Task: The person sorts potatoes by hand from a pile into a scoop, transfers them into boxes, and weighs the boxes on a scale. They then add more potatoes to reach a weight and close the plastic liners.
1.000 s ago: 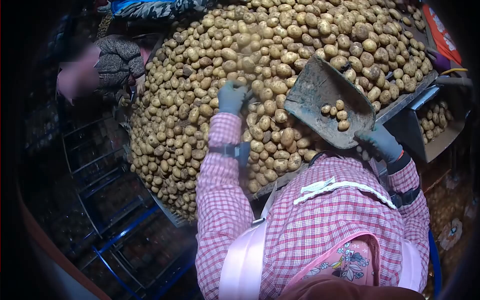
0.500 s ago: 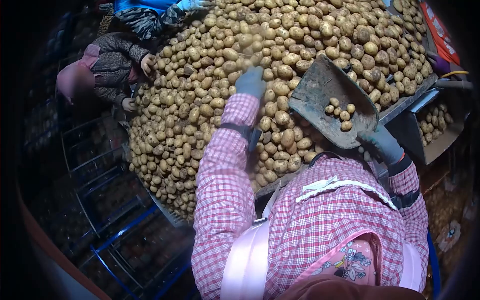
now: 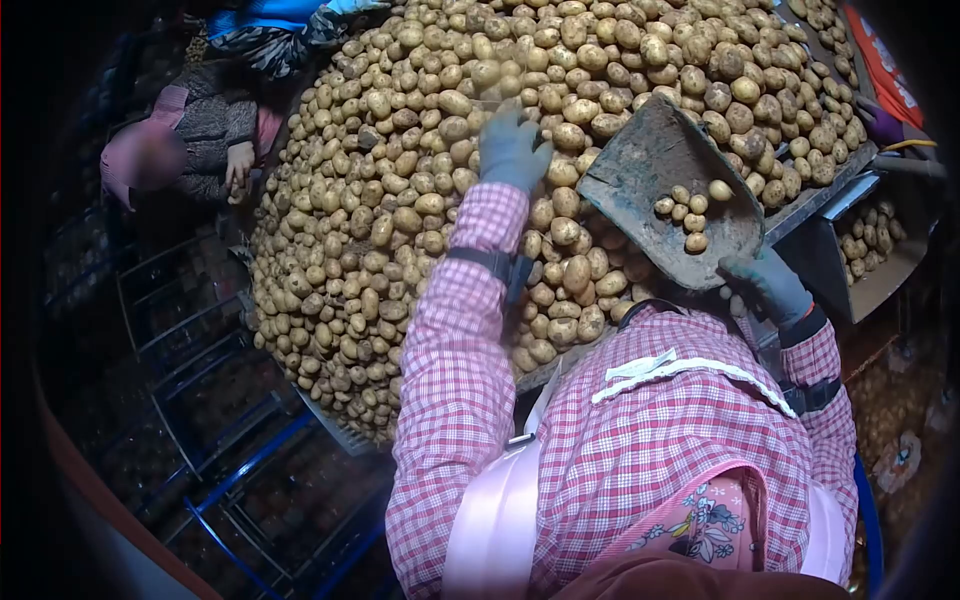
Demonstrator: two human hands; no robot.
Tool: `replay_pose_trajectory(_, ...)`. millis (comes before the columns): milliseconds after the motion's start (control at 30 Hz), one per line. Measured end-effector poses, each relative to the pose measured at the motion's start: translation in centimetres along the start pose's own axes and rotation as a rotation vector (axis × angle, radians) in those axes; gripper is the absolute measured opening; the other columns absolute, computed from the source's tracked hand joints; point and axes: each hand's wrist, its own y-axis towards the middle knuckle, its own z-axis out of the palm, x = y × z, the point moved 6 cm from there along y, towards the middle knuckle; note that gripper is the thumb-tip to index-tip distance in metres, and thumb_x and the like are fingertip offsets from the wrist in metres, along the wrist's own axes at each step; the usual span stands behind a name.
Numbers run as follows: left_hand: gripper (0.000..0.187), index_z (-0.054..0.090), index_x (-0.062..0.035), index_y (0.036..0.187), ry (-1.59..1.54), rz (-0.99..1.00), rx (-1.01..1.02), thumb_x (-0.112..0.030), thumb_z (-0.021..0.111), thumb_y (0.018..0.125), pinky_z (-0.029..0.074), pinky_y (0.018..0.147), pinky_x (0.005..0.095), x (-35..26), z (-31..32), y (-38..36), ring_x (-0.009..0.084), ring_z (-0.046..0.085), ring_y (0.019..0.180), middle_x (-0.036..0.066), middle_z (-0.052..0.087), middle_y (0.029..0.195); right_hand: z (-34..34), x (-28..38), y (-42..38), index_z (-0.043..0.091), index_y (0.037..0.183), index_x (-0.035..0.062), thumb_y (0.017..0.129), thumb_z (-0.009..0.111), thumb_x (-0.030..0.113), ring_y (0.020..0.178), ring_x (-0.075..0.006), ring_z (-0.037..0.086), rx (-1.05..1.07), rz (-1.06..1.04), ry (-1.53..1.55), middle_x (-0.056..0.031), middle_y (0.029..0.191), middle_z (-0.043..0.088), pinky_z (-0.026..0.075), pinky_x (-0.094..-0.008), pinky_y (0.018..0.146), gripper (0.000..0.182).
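Note:
My left hand, in a grey-blue glove, lies on the large potato pile with its fingers spread. No potato shows in its grasp. My right hand, gloved alike, grips the near end of a worn green-grey scoop. Several small potatoes rest inside the scoop, towards its right side. The scoop lies over the right part of the pile, its wide mouth facing up and left.
A co-worker in a pink cap is at the pile's left edge, another person's blue garment at the top left. At the right stand a box of potatoes and a red cloth. Blue metal frames lie lower left.
My left hand has moved slightly up over the pile, and its fingers are spread. The small potatoes in the scoop have shifted. The co-worker's hands have come together off the pile.

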Motion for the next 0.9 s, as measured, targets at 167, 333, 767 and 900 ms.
replay_pose_trajectory(167,0.032,0.068,-0.0096,0.109,-0.194,-0.386,0.397,-0.032,0.067,0.086,0.050,0.094,0.0382,5.1,0.0,-5.8,0.0284,0.063,0.107,0.015,0.064,0.122,0.5,-0.8,-0.3,0.060,0.109,-0.0020,0.094,0.065,0.023,0.044,-0.0179,0.062,0.061,0.088,0.100,-0.0127,0.070,0.068,0.048,-0.0245,0.038,0.030)
replay_pose_trajectory(333,0.029,0.072,-0.0125,0.107,-0.350,-0.428,0.668,-0.030,0.062,0.087,0.049,0.096,0.0380,9.4,-0.9,-9.0,0.0280,0.063,0.107,0.012,0.065,0.111,0.2,-1.3,0.1,0.063,0.101,-0.0038,0.094,0.065,0.024,0.041,-0.0178,0.060,0.042,0.087,0.192,-0.0116,0.061,0.066,0.045,-0.0248,0.035,0.029)
replay_pose_trajectory(767,0.046,0.060,-0.0109,0.131,-0.394,-0.257,0.453,-0.029,0.068,0.090,0.041,0.107,0.0390,-1.8,-2.3,-7.3,0.0297,0.051,0.127,0.014,0.061,0.124,-0.9,-0.8,-0.6,0.066,0.094,0.0014,0.093,0.066,0.032,0.035,-0.0152,0.050,-0.119,0.008,0.091,-0.0068,0.055,0.060,0.038,-0.0255,0.033,0.030)
replay_pose_trajectory(900,0.038,0.068,-0.0128,0.121,-0.451,-0.450,0.849,-0.029,0.068,0.087,0.050,0.095,0.0387,1.4,-2.5,-7.0,0.0268,0.066,0.104,0.013,0.070,0.109,-1.2,-0.5,-0.8,0.067,0.093,0.0018,0.092,0.067,0.033,0.036,-0.0148,0.050,-0.138,0.017,0.102,-0.0065,0.056,0.060,0.038,-0.0256,0.033,0.031)
